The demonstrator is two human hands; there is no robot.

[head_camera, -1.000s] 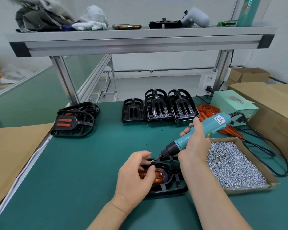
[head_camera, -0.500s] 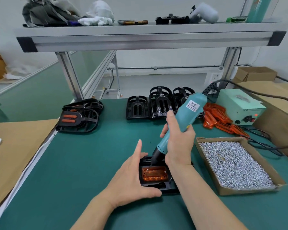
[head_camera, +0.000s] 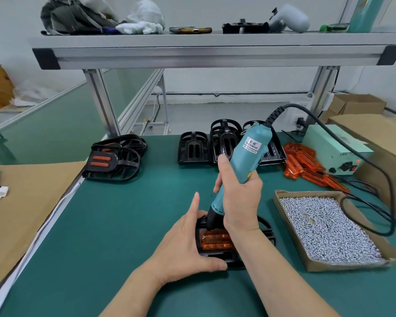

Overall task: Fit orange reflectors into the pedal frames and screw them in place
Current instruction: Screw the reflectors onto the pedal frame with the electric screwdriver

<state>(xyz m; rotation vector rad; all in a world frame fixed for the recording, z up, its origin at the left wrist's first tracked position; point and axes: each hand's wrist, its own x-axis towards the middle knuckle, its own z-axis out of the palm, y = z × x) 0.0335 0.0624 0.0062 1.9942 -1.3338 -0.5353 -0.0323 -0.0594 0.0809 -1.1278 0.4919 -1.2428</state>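
A black pedal frame [head_camera: 264, 229] lies on the green mat near me, with an orange reflector [head_camera: 215, 241] seated in it. My left hand [head_camera: 188, 245] holds the frame's left side, thumb along its near edge and forefinger straight up. My right hand [head_camera: 238, 197] grips a teal electric screwdriver [head_camera: 245, 161] held nearly upright, its black tip down on the reflector's far edge. The screw under the tip is hidden.
A cardboard tray of screws [head_camera: 325, 225] sits to the right, with loose orange reflectors [head_camera: 306, 165] and a power box [head_camera: 334, 149] behind it. Empty pedal frames [head_camera: 194, 149] line the back. Finished pedals [head_camera: 114, 159] are stacked at the left. The screwdriver cord [head_camera: 375, 179] loops over the tray.
The screwdriver swung from a slant to nearly upright and its tip came down on the reflector. My left hand moved from the screw at the tip to bracing the frame.
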